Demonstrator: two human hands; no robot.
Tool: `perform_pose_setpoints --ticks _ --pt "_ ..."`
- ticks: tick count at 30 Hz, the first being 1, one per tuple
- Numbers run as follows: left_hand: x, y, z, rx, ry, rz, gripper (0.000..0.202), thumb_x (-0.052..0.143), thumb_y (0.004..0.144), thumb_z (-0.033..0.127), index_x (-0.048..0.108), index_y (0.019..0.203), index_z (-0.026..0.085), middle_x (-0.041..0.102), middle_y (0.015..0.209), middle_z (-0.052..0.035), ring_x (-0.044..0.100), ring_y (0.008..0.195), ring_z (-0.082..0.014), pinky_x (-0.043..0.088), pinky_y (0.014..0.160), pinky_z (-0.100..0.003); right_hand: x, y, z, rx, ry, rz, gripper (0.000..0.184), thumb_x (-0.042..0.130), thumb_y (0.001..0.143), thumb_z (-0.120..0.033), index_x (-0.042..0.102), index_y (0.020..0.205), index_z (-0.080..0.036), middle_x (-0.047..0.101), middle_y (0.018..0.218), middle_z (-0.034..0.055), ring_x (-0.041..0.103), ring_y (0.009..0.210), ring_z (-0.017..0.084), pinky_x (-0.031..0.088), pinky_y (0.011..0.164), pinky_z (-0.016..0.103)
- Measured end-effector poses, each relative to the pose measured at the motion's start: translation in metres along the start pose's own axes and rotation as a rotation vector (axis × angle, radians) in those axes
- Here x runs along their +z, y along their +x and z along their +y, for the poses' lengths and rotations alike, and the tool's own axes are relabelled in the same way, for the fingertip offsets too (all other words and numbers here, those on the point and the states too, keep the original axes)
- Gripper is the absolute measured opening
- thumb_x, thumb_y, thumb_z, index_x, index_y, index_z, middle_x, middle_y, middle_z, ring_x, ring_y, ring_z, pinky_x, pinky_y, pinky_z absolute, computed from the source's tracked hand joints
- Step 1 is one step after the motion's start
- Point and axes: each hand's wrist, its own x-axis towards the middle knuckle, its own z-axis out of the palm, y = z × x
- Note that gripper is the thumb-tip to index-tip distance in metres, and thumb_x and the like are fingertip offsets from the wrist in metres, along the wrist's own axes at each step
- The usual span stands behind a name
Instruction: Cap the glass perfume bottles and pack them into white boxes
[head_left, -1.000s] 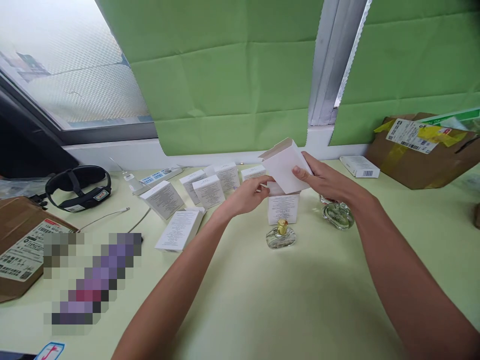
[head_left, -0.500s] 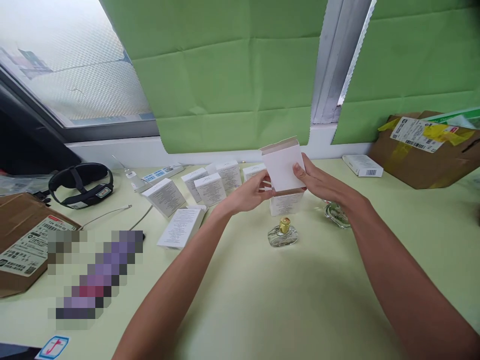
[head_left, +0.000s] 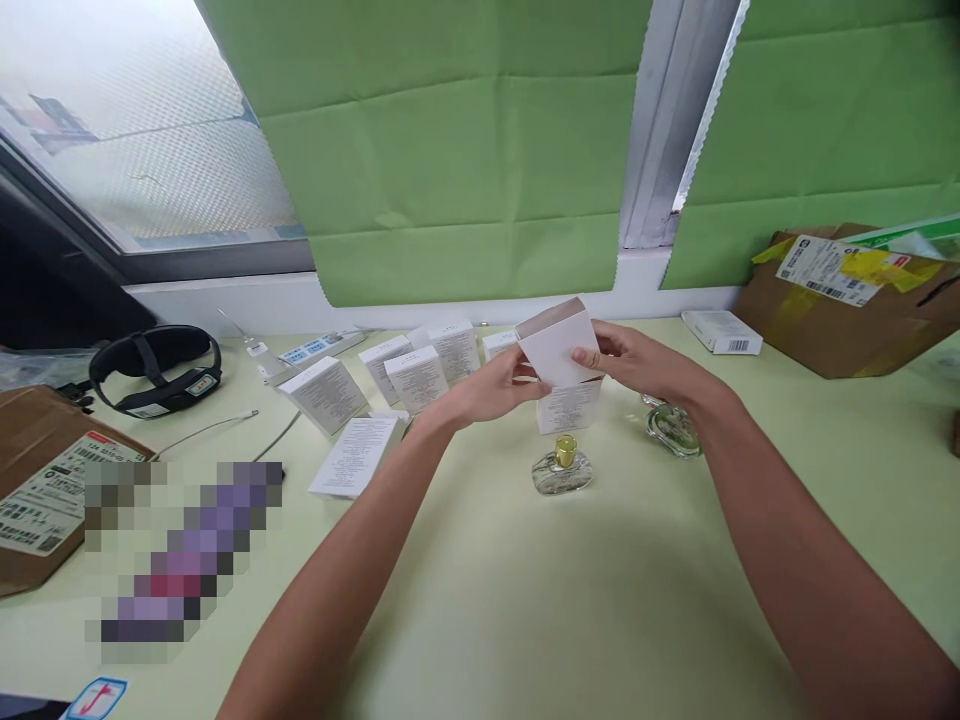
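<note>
A small white carton [head_left: 556,348] is held in the air between both hands, tilted, with brownish inner card showing along its top. My left hand [head_left: 496,388] grips its left lower side, fingers partly hidden behind it. On its right side, my right hand [head_left: 634,358] holds it with the thumb across the front face. Just below stands another white carton [head_left: 568,408] with printed text, its top overlapped by the held one. In front of it is a glass perfume bottle [head_left: 562,474] with a gold cap. A second glass bottle [head_left: 672,428] is partly covered by my right forearm.
Several white printed cartons [head_left: 417,377] stand at left centre, near a power strip [head_left: 322,348]. Farther left are a black head strap [head_left: 157,370] and a brown parcel [head_left: 45,490]. A brown cardboard box [head_left: 847,325] and a flat white box [head_left: 721,332] sit at back right.
Both hands have tipped and lowered the held carton slightly, so more of its brownish top shows. My right hand's fingers have shifted behind it. The whole view has moved a little.
</note>
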Motion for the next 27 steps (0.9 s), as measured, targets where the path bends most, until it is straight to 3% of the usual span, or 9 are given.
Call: perform_pose_setpoints --ticks 5,9,14,17,22,27 --pt "0.001 0.003 -0.001 0.046 -0.028 0.04 0.045 0.056 0.095 0.04 0.05 0.136 0.021 0.056 0.142 -0.011 0.055 0.126 -0.0276 0.047 0.104 -0.045 -0.002 -0.003 -0.002 0.017 -0.08 0.002 0.051 0.062 0.089 -0.052 0.047 0.136 -0.039 0.071 0.12 0.0011 0.065 0.105 0.027 0.049 0.093 0.045" --pt "0.0 0.003 -0.001 0.047 0.01 0.046 0.044 0.054 0.096 0.041 0.051 0.134 0.019 0.057 0.14 -0.0115 0.057 0.124 -0.027 0.048 0.102 -0.043 -0.009 -0.009 -0.015 0.019 -0.194 0.0 0.041 0.057 0.091 -0.052 0.061 0.128 -0.035 0.071 0.11 0.0047 0.063 0.102 0.029 0.05 0.086 0.042" --pt "-0.001 0.001 -0.001 0.051 0.049 0.05 0.045 0.055 0.096 0.042 0.05 0.135 0.021 0.057 0.14 -0.0114 0.057 0.122 -0.0275 0.048 0.101 -0.044 -0.013 -0.012 -0.018 0.072 -0.199 0.026 0.038 0.057 0.09 -0.055 0.07 0.119 -0.034 0.071 0.102 0.005 0.058 0.065 0.018 0.048 0.061 0.036" --pt "-0.001 0.002 -0.001 0.05 0.045 0.058 0.045 0.054 0.096 0.041 0.049 0.137 0.021 0.055 0.142 -0.0115 0.058 0.121 -0.027 0.048 0.101 -0.045 -0.013 -0.011 -0.016 0.098 -0.199 0.045 0.036 0.062 0.088 -0.054 0.072 0.115 -0.033 0.072 0.101 0.0051 0.05 0.056 0.014 0.044 0.054 0.034" --pt "0.0 0.002 0.001 0.052 0.057 0.077 0.042 0.055 0.096 0.04 0.051 0.133 0.021 0.057 0.138 -0.0109 0.058 0.118 -0.026 0.048 0.101 -0.045 -0.013 -0.013 -0.019 0.073 -0.167 0.08 0.034 0.068 0.083 -0.05 0.075 0.111 -0.03 0.071 0.084 0.0045 0.052 0.056 0.015 0.043 0.053 0.033" --pt "-0.005 0.0 0.001 0.039 0.027 0.093 0.042 0.056 0.096 0.04 0.05 0.132 0.02 0.056 0.137 -0.0123 0.055 0.124 -0.0276 0.048 0.101 -0.045 -0.006 -0.008 -0.016 0.051 -0.086 0.14 0.036 0.069 0.083 -0.043 0.073 0.117 -0.029 0.073 0.086 0.0039 0.061 0.07 0.018 0.047 0.061 0.033"
